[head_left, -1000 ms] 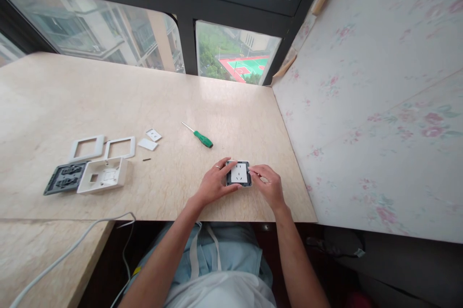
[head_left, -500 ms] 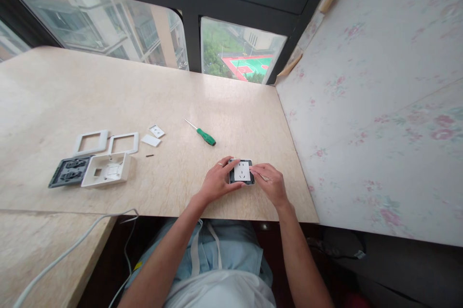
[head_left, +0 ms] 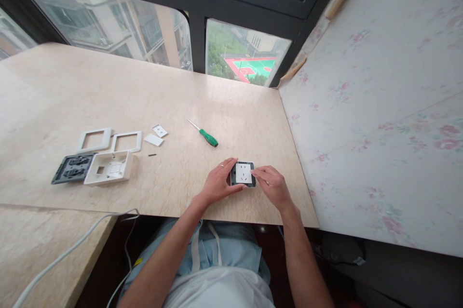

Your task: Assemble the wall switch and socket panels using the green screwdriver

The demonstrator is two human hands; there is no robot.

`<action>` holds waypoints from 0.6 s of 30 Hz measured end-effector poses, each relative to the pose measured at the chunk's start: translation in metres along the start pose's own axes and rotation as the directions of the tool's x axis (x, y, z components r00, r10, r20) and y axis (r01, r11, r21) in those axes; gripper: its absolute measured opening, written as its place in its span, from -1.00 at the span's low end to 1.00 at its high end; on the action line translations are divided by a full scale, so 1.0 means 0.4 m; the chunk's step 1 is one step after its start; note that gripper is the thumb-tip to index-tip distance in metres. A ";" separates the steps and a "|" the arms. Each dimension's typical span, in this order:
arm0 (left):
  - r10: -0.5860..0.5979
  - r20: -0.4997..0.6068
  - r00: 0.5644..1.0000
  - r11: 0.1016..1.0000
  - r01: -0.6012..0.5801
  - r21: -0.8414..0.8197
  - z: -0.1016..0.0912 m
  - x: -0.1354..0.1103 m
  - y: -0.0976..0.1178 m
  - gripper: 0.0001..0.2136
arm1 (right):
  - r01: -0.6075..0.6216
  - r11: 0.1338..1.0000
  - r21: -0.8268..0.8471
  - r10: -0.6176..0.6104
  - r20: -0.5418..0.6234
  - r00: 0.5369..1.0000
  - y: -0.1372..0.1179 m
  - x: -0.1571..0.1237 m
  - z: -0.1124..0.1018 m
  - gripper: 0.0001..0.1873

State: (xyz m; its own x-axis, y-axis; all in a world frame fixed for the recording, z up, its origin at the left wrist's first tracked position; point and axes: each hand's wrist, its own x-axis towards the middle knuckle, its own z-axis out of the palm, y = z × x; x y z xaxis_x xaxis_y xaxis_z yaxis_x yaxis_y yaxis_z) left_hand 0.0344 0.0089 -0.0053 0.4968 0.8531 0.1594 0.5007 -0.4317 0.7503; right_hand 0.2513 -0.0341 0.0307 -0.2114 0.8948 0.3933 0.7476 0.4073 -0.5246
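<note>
A wall socket (head_left: 243, 173) with a white slotted face and a dark grey surround sits near the counter's front edge. My left hand (head_left: 219, 180) grips it from the left, fingers at its upper left corner and thumb along the bottom edge. At its right side is my right hand (head_left: 272, 185), thumb and index finger pinched together by the edge of the white face. Whatever lies between those fingertips is too small to make out. Beyond my left hand lies a green-handled screwdriver (head_left: 209, 138), its shaft pointing to the window.
To the left are two white frames (head_left: 126, 142), a white open mounting box (head_left: 108, 168), a dark socket back (head_left: 72, 169), two small white plates (head_left: 154, 140) and a small dark screw-like piece (head_left: 152, 155). A white cable (head_left: 83, 238) crosses the front left. A flowered wall (head_left: 376, 120) bounds the right.
My left index finger has drawn back from the socket's face to its upper left edge. My right fingertips stay pinched at its right side. The whole view has shifted slightly.
</note>
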 end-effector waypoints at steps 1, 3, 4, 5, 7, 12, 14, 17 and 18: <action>0.004 -0.003 1.000 1.000 -0.004 -0.001 0.001 0.000 -0.001 -0.21 | -0.004 0.999 -0.035 0.005 0.005 1.000 0.000 0.001 -0.001 -0.72; 0.012 -0.008 1.000 1.000 -0.012 -0.002 0.003 0.000 -0.003 -0.21 | -0.008 0.995 -0.103 0.008 0.008 1.000 -0.002 0.002 -0.003 -0.71; 0.015 -0.011 1.000 1.000 -0.015 -0.001 0.003 0.000 -0.003 -0.21 | -0.008 0.991 -0.130 0.008 0.007 1.000 -0.003 0.002 -0.003 -0.71; 0.016 -0.014 1.000 1.000 -0.016 0.000 0.003 0.000 -0.003 -0.21 | -0.006 0.989 -0.150 0.008 0.007 1.000 -0.004 0.002 -0.003 -0.70; 0.018 -0.015 1.000 1.000 -0.018 0.000 0.003 0.000 -0.002 -0.22 | -0.004 0.985 -0.170 0.006 0.009 1.000 -0.007 0.003 -0.001 -0.71; 0.023 -0.013 1.000 1.000 -0.023 -0.003 0.002 -0.001 -0.001 -0.23 | 0.000 0.987 -0.158 0.003 0.020 1.000 -0.009 0.007 0.002 -0.77; 0.025 -0.012 1.000 1.000 -0.025 -0.002 0.002 -0.001 -0.001 -0.23 | -0.012 0.990 -0.141 0.016 0.032 0.999 -0.008 0.009 -0.001 -0.78; 0.026 -0.012 1.000 1.000 -0.026 -0.004 0.001 0.000 -0.001 -0.23 | -0.054 0.995 -0.089 0.059 0.054 0.997 -0.006 0.007 -0.008 -0.78; 0.028 -0.012 1.000 1.000 -0.028 -0.006 0.001 0.000 0.000 -0.24 | -0.070 0.995 -0.065 0.074 0.061 0.995 -0.005 0.005 -0.010 -0.78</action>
State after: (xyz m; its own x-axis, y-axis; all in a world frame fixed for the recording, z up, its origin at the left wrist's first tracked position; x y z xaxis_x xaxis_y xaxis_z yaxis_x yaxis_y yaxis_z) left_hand 0.0346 0.0088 -0.0056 0.5021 0.8442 0.1874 0.4824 -0.4533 0.7496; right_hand 0.2520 -0.0340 0.0355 -0.1935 0.9319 0.3069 0.7997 0.3310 -0.5009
